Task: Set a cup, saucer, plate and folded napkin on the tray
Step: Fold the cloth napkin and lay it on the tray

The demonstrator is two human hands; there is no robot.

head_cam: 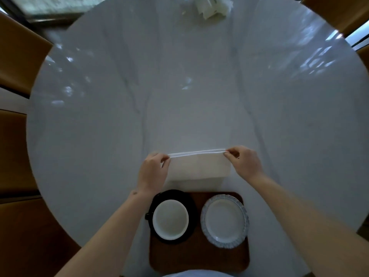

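Observation:
A white napkin hangs folded over the marble table just beyond the tray. My left hand pinches its upper left corner, and my right hand pinches the upper right corner, holding the top edges together. The brown wooden tray lies at the near table edge. On its left sits a cup, white inside with a dark handle, standing on a black saucer. On its right lies a white plate with a blue-grey scalloped rim.
The round marble table stretches away in front. A bunch of white paper napkins sits at the far edge. Brown chairs stand around the table on the left and right.

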